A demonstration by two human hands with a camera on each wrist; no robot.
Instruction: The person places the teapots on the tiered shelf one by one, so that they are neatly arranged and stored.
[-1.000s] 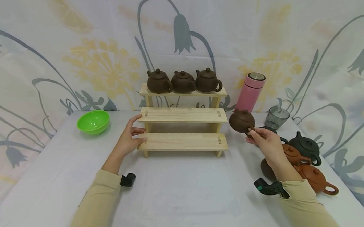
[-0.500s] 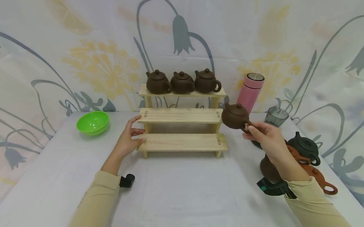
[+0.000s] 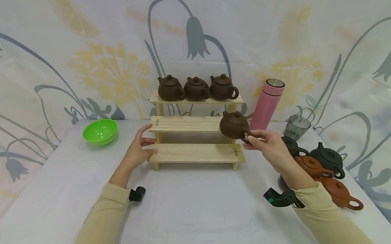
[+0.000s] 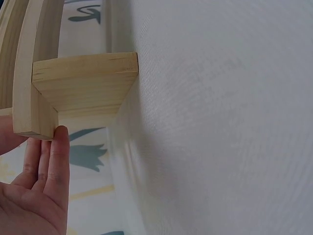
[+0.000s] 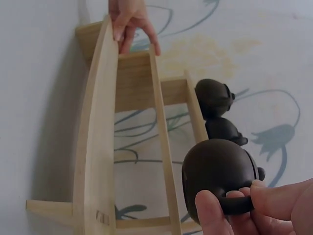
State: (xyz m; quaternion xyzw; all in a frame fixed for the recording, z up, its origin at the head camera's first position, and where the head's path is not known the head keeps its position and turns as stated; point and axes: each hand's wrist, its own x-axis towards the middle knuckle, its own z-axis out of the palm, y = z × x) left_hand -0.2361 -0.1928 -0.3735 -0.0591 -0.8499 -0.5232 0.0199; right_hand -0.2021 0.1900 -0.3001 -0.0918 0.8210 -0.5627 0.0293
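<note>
My right hand (image 3: 268, 147) pinches the loop handle of a dark brown teapot (image 3: 233, 125), seen close in the right wrist view (image 5: 220, 169). In the head view this teapot appears in front of the right end of the middle board of a three-tier wooden rack (image 3: 189, 124). Whether it touches the board I cannot tell. My left hand (image 3: 135, 151) rests at the rack's left end, thumb on the lowest board and a fingertip against the middle one. In the left wrist view its fingers (image 4: 57, 161) reach straight to the board's end. Three brown teapots (image 3: 196, 88) line the top tier.
Right of the rack lean a pink thermos (image 3: 264, 105) and a tilted clear glass (image 3: 296, 127). Several teapots, black (image 3: 326, 157) and reddish-brown (image 3: 339, 192), crowd the table's right side, partly behind my forearm. A green bowl (image 3: 99, 131) stands at the left.
My right hand has carried the brown teapot leftward, from beside the thermos to the right end of the rack. My left hand stays where it was on the rack.
</note>
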